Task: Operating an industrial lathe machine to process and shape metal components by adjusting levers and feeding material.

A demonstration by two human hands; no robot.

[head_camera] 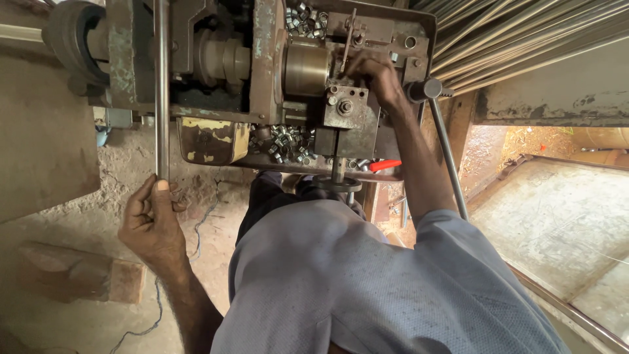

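Open gap beside the steel rod (161, 92) (machine housing (262, 59) crowding right)

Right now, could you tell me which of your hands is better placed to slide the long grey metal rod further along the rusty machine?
Left, most likely. The left hand already grips the end of the long grey metal rod, while the right hand is busy at the rusty machine's tool block.
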